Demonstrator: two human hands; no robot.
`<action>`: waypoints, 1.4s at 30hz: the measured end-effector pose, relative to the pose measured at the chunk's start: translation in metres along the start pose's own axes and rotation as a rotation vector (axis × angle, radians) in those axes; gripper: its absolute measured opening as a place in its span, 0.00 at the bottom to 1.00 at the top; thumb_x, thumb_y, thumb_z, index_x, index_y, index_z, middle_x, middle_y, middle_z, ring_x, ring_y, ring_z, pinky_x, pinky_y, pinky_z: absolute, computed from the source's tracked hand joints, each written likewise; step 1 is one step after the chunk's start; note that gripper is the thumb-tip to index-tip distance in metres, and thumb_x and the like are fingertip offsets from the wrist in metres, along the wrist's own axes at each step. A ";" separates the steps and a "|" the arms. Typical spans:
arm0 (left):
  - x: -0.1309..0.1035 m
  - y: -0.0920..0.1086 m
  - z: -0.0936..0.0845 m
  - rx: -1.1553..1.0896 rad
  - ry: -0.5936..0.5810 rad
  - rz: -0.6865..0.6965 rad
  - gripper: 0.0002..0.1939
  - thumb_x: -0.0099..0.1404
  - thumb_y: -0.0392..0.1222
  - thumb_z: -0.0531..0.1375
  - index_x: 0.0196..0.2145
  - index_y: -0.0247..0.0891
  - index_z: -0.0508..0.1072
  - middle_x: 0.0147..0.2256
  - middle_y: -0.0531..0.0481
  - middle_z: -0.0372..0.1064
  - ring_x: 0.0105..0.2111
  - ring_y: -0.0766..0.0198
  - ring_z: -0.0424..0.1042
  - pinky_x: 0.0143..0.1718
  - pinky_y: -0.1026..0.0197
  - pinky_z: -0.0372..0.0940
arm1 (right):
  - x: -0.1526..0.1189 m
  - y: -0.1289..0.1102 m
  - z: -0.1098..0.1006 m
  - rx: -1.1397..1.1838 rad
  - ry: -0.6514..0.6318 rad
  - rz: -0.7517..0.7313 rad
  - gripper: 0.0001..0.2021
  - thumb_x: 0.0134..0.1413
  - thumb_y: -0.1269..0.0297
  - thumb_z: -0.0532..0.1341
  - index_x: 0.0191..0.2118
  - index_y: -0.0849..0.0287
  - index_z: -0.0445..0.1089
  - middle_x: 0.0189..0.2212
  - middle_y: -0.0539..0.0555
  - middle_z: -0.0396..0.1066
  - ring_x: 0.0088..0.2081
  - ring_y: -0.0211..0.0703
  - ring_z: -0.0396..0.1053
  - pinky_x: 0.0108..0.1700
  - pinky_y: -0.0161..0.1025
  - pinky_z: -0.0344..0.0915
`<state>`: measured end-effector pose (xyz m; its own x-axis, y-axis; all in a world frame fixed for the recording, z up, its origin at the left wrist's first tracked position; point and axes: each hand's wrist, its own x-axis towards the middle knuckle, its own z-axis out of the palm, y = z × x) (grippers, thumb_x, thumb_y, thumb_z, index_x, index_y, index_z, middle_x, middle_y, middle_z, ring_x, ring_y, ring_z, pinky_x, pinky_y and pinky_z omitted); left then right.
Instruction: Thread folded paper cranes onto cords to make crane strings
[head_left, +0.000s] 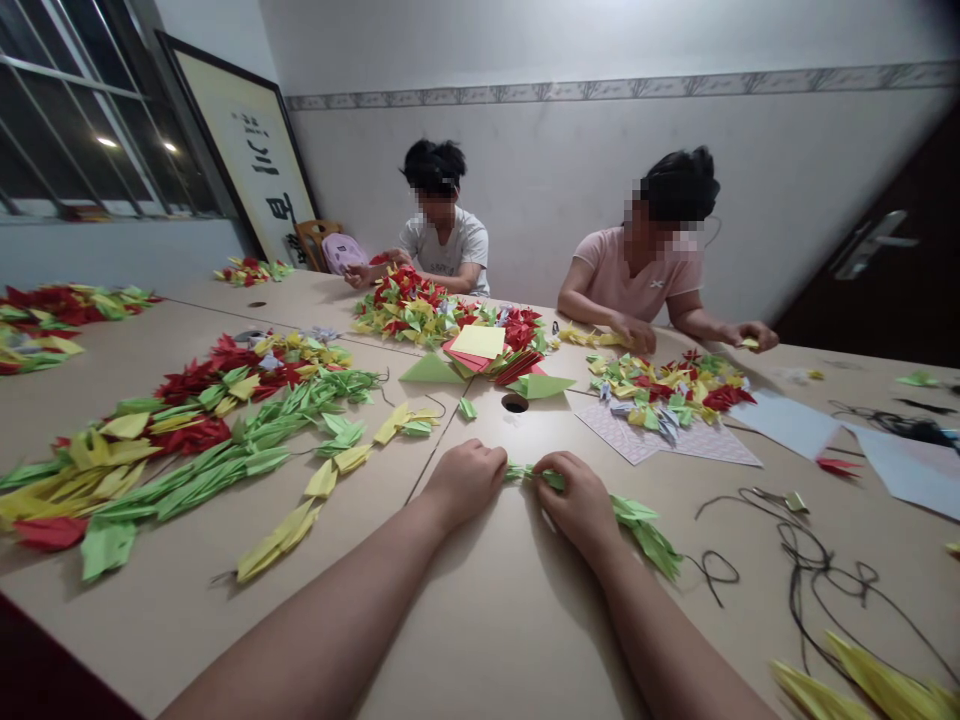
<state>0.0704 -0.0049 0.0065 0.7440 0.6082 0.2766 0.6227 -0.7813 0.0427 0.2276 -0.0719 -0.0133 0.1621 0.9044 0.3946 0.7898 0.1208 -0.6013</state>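
My left hand (471,482) is closed around one end of a strand of green folded paper cranes (519,472) above the table's middle. Curled over the same strand, my right hand (576,498) grips it a short way to the right. Past my right hand the strand's green cranes (646,535) trail onto the tabletop, ending in a loop of dark cord (714,580). A strand of yellow folded paper (322,483) lies to the left of my left forearm. Just beyond my hands sits one small green folded piece (467,408).
Heaped strands of green cranes (247,440) cover the left side. Stacked square paper (480,342) and mixed crane piles (675,385) lie ahead. Two people sit across, their hands on folded paper. Tangled black cord (814,565) and yellow cranes (885,680) are at right. A cable hole (514,403) pierces the table.
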 end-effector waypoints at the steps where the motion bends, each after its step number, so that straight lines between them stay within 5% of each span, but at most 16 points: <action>1: 0.000 0.000 0.000 -0.008 -0.001 -0.018 0.09 0.63 0.38 0.49 0.30 0.36 0.67 0.27 0.47 0.68 0.32 0.59 0.66 0.32 0.61 0.59 | 0.000 0.000 0.000 0.001 0.003 0.000 0.05 0.41 0.72 0.53 0.27 0.58 0.65 0.29 0.51 0.67 0.35 0.41 0.64 0.38 0.37 0.59; 28: -0.002 -0.003 0.001 -0.172 0.045 -0.023 0.03 0.58 0.37 0.51 0.30 0.39 0.64 0.26 0.50 0.64 0.31 0.61 0.64 0.32 0.62 0.58 | 0.003 -0.003 0.000 -0.009 0.000 -0.123 0.05 0.46 0.70 0.57 0.26 0.55 0.70 0.27 0.50 0.70 0.34 0.40 0.64 0.37 0.37 0.59; 42: -0.003 -0.004 -0.001 -0.235 0.060 -0.028 0.04 0.58 0.38 0.51 0.31 0.39 0.65 0.26 0.50 0.64 0.31 0.61 0.64 0.31 0.63 0.58 | 0.001 -0.006 -0.002 0.007 -0.115 -0.009 0.09 0.48 0.65 0.57 0.35 0.52 0.72 0.29 0.50 0.71 0.33 0.41 0.66 0.35 0.37 0.60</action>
<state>0.0652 -0.0037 0.0061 0.7068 0.6265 0.3286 0.5646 -0.7794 0.2716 0.2240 -0.0720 -0.0080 0.0855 0.9442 0.3180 0.7869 0.1318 -0.6028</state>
